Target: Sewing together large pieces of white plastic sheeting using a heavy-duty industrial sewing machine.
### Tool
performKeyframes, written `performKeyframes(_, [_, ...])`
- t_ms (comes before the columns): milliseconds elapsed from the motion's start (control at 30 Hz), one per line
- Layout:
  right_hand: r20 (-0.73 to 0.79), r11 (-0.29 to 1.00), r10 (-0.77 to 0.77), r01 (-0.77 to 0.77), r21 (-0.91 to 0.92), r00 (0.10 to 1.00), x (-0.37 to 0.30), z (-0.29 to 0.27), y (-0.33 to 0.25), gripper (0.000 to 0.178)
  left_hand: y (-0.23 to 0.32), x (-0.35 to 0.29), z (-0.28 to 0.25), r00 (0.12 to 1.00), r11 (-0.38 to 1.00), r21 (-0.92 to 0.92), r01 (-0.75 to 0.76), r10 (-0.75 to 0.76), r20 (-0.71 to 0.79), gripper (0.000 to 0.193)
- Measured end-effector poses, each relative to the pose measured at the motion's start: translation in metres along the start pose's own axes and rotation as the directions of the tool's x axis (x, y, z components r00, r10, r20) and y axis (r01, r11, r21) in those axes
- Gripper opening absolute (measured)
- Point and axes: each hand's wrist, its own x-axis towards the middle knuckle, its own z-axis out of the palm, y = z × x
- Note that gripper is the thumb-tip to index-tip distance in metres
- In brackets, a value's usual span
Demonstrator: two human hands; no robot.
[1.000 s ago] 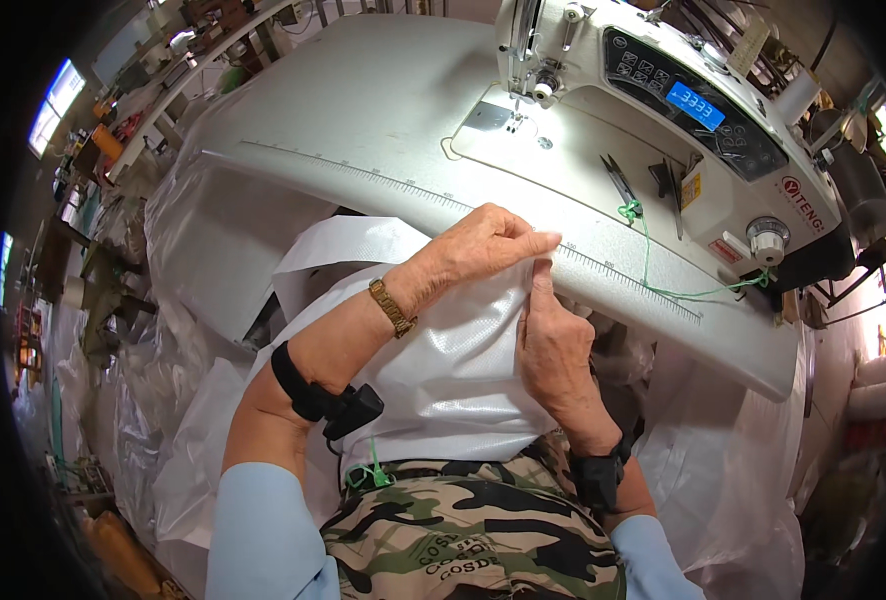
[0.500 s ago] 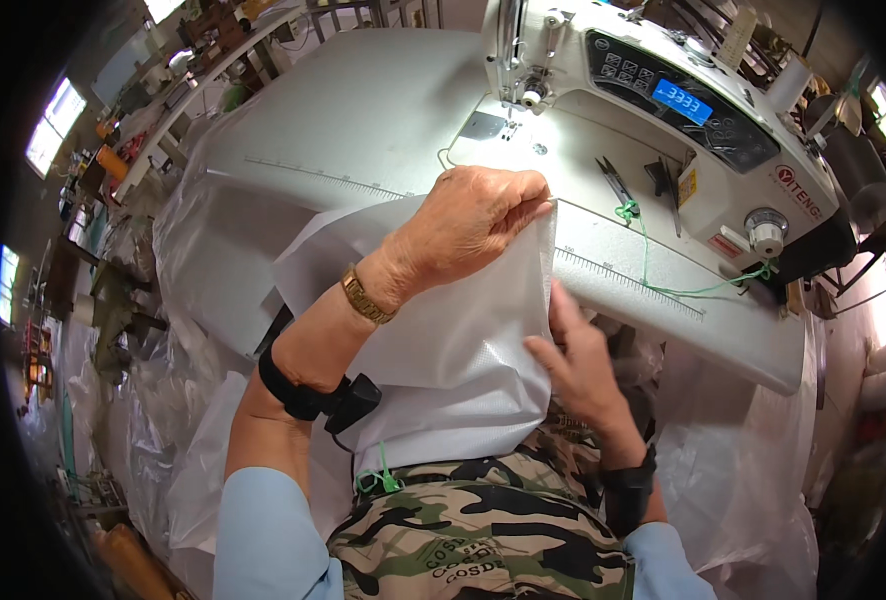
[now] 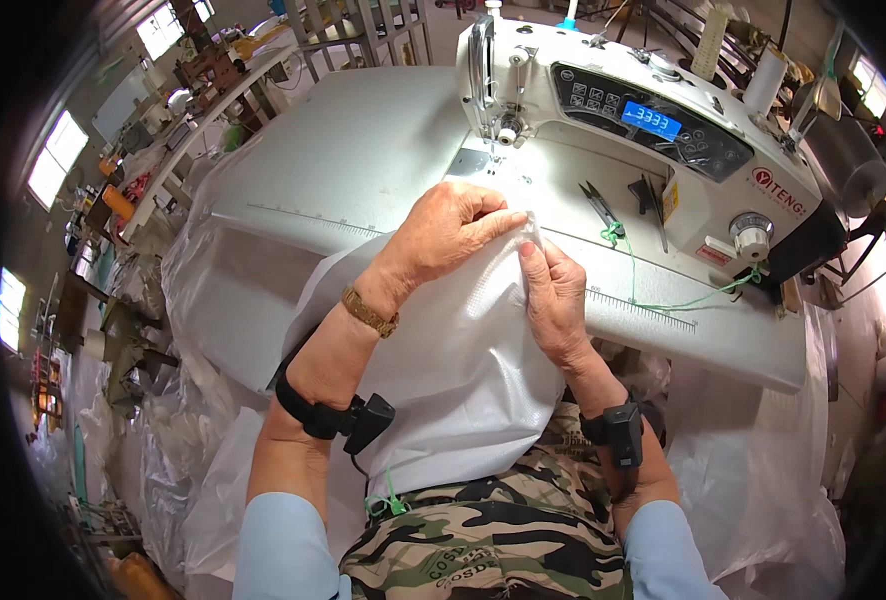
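Observation:
A white woven plastic sheet (image 3: 433, 360) hangs from both hands and drapes down over the camouflage apron on my lap. My left hand (image 3: 450, 232) pinches its upper corner between thumb and fingers, close to the front edge of the sewing table. Just right of it and lower, my right hand (image 3: 555, 300) is closed on the sheet's right edge, thumb uppermost. Beyond the hands stands a white sewing machine (image 3: 653, 110), its lamp lighting the needle area. The sheet lies nearer to me than the needle and apart from it.
Small thread snips (image 3: 600, 207) lie on the machine bed, tied to a green cord (image 3: 678, 307). A dark slim tool (image 3: 655, 212) rests beside them. The grey table (image 3: 333, 130) extends left, with a ruler scale along its front. Clear plastic sheeting (image 3: 193, 400) hangs around the table.
My right hand has risen from beside the sheet and now grips its edge near my left hand. The left hand keeps its pinch. The machine appears slightly lower and further left in view.

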Motion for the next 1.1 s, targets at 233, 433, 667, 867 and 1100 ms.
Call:
performKeyframes(233, [0.01, 0.739, -0.277, 0.22, -0.637, 0.961, 0.022, 0.013, -0.006, 0.034, -0.042, 0.033, -0.008, 0.968, 0.911, -0.354, 0.213, -0.147, 0.205, 0.03])
performKeyframes(433, [0.262, 0.373, -0.125, 0.29, -0.881, 0.957, 0.041, 0.014, 0.0, 0.055, -0.071, 0.046, -0.003, 0.945, 0.886, -0.345, 0.309, -0.244, 0.22, 0.037])
performKeyframes(667, [0.287, 0.21, -0.061, 0.294, -0.932, 0.956, 0.054, 0.019, 0.013, 0.06, -0.074, 0.056, 0.005, 0.921, 0.882, -0.268, 0.388, -0.357, 0.159, 0.036])
performKeyframes(867, [0.297, 0.243, 0.126, 0.261, -0.934, 0.946, 0.068, 0.017, 0.012, 0.045, -0.098, 0.059, 0.015, 1.0, 0.943, 0.332, 0.026, -0.025, -0.007, 0.03])
performKeyframes(1100, [0.419, 0.666, -0.07, 0.355, -0.656, 0.905, 0.098, -0.022, 0.037, 0.014, -0.12, 0.076, 0.02, 0.98, 0.958, 0.234, 0.167, -0.188, 0.071, 0.025])
